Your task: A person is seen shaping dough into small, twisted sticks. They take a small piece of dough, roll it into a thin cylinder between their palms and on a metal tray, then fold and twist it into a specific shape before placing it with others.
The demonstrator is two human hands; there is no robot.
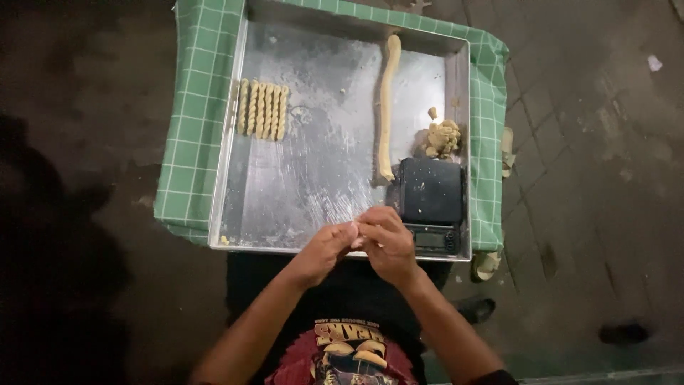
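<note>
My left hand [324,247] and my right hand [387,239] meet at the near rim of a large metal tray [320,171]. Their fingertips pinch together over something small that I cannot make out. A long rope of pale dough [386,107] lies lengthwise on the tray's right half. Several twisted dough sticks [262,110] lie side by side at the tray's left edge. A rough lump of dough [442,137] sits at the right, just behind a black digital scale [430,196].
The tray rests on a green checked cloth [189,142] over a small table. Dark paved ground surrounds it. A shoe [476,309] shows at the lower right, and a dark shadow covers the left side.
</note>
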